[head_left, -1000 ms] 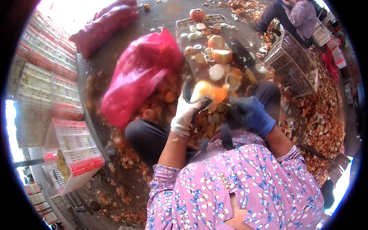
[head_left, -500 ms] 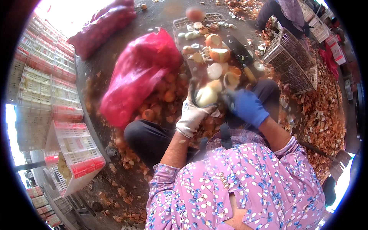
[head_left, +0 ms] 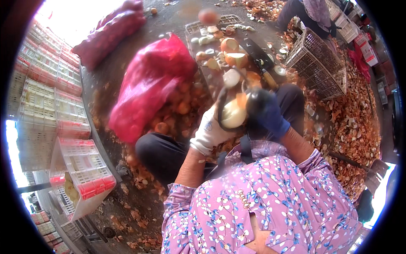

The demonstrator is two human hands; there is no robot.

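Note:
My left hand [head_left: 211,129], in a white glove with dark fingers, is wrapped round a pale peeled onion [head_left: 234,114] in front of my lap. My right hand [head_left: 265,109], in a blue glove with a dark palm, is closed at the onion's upper right side. A strip of orange onion skin [head_left: 242,100] shows at its fingertips, slightly blurred. Just beyond the hands, halved and peeled onions [head_left: 236,59] lie on an upturned crate [head_left: 192,28]. Beside them rests a knife with a broad dark blade [head_left: 257,55] and a wooden handle [head_left: 270,79].
A pink mesh sack [head_left: 148,86] spills unpeeled onions [head_left: 162,128] left of the crate. Another full sack [head_left: 112,36] lies farther back. White and red crates [head_left: 80,156] are stacked at left. A brown crate [head_left: 317,63] and heaped onion skins [head_left: 355,122] are at right, near another person [head_left: 296,15].
The onion has come slightly nearer to me, held in my left hand. My right hand has turned, and orange skin now shows between it and the onion.

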